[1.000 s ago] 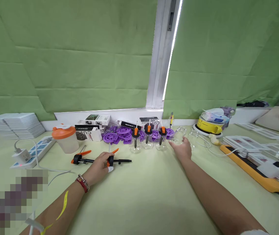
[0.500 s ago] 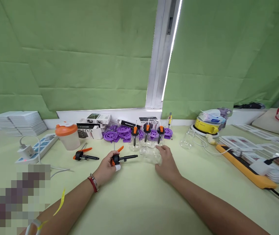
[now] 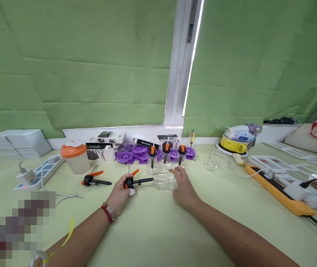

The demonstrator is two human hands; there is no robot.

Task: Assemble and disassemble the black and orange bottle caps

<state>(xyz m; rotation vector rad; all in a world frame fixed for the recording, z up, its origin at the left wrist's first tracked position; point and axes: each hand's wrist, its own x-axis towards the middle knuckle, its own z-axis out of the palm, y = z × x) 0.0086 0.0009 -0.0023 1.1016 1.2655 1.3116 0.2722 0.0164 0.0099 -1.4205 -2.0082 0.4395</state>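
Behind the right hand (image 3: 184,189) — clear bottle (image 3: 164,181), outline hard to make out

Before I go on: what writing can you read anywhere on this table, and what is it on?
"CU": large white letters on the black-and-white box behind the orange-lidded cup; the rest is cut off.
Black box behind the purple wheels: white print, too blurred to read.
Flat black box: white line, too small.
Cards on the right: illegible.
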